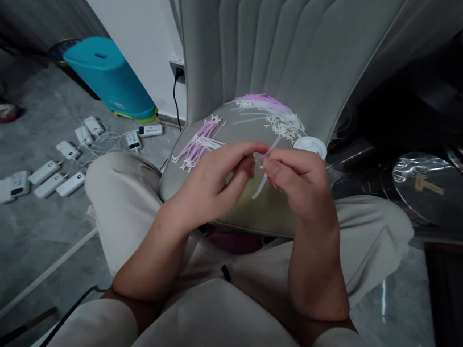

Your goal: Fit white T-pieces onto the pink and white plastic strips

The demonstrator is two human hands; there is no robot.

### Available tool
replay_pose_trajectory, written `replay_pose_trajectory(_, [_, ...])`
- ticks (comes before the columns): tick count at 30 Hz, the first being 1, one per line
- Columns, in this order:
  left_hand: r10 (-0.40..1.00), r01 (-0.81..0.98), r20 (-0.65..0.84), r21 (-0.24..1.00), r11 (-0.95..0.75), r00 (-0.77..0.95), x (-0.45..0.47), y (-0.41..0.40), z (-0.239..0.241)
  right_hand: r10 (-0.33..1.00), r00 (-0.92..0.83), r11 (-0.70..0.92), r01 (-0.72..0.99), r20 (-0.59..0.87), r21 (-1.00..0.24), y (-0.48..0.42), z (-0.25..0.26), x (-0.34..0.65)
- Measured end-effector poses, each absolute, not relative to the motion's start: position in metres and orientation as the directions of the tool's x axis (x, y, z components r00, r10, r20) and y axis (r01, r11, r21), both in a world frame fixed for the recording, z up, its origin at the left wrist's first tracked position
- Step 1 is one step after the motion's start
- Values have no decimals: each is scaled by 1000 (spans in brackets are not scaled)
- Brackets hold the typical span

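Note:
My left hand (217, 180) and my right hand (299, 183) meet over the seat of a grey upholstered chair (245, 135). Both hands pinch a thin pale pink strip (265, 169), which hangs down between the fingertips. On the seat behind lie a bundle of pink and white strips (199, 143) at the left, a fan of longer pink and white strips (266, 109) at the back, and a small round white lid (310, 145) at the right.
Several white power banks with cables (56, 163) lie on the grey floor at the left, near a tipped teal bin (107, 75). A wall socket with a black cord (179, 74) sits behind. Plastic-wrapped dark furniture (428, 184) stands at the right. My knees flank the chair.

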State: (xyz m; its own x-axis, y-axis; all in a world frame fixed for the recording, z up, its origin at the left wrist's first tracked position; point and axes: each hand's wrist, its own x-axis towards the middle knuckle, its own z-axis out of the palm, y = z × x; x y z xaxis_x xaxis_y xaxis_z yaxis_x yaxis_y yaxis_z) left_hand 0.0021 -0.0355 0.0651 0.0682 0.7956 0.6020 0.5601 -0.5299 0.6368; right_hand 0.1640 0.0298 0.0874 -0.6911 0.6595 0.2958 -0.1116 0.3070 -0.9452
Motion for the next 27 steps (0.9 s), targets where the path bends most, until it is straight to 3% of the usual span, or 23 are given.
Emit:
replay_pose_trajectory(6, [834,533,552,707,-465,-6,4,-40,68,605,-732,304,-152,313,-941,28,86,160])
replay_pose_trajectory(18, [750,414,661,685,-600,-7,7,-40,74,566,-769,165,-247,297,-955,31,86,168])
replay_pose_trajectory(27, [821,299,560,807,-510,-111,12,-42,62,606,-724,91,-347,329,-933,33,80,167])
